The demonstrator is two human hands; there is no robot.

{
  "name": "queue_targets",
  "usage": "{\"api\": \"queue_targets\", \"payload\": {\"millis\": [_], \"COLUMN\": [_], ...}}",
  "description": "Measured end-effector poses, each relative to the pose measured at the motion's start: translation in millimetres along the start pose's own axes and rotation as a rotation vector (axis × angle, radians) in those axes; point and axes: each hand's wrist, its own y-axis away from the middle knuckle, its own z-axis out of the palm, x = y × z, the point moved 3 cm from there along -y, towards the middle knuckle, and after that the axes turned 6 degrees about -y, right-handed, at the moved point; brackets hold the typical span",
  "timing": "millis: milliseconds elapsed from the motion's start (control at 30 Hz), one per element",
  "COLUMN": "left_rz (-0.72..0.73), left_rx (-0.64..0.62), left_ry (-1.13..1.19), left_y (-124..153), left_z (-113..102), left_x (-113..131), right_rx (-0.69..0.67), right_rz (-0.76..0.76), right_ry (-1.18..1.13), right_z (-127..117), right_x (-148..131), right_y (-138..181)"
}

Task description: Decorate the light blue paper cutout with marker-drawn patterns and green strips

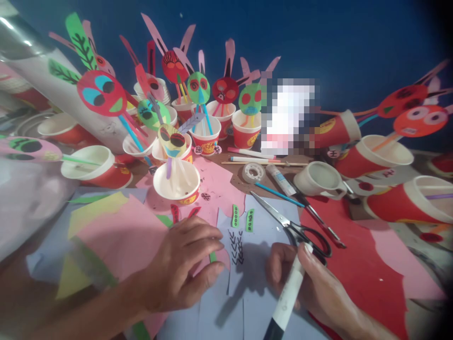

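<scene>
Okay: your left hand (184, 264) sat low centre, fingers close together, pressing flat on the lavender paper (255, 257) just beside its black chevron marks (236, 246). Your right hand (314, 283), lower right, pinched a white marker (288, 295) between thumb and fingers. The table was buried under pink paper (120, 241), a red sheet (357, 269), scissors (293, 226), a tape roll (253, 172), a glue tube (281, 179) and a white mug (320, 178). Red paper cups (207, 134) with mask faces crowded the upper half, with a blue wall (336, 33) behind.

Marker (287, 297) tip behind right hand (320, 289); pixelated patch (288, 115) mid-table.
</scene>
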Motion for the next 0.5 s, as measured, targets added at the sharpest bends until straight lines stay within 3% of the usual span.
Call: {"api": "queue_targets", "payload": {"millis": [100, 300, 500], "left_rz": [0.01, -0.003, 0.006], "left_rx": [0.026, -0.191, -0.235], "left_ry": [-0.055, -0.223, -0.216], "left_y": [-3.2, -0.8, 0.4], "left_z": [0.0, 14.1, 18.4], "left_x": [-2.8, -4.2, -3.4], "right_rx": [0.008, 0.015, 0.081], "right_rz": [-0.002, -0.006, -0.068], "right_ry": [-0.014, 0.009, -0.004], "right_z": [0.4, 5.5, 2.5], "right_x": [-0.2, -2.2, -10.7], "right_y": [-0.1, -1.5, -0.9]}}
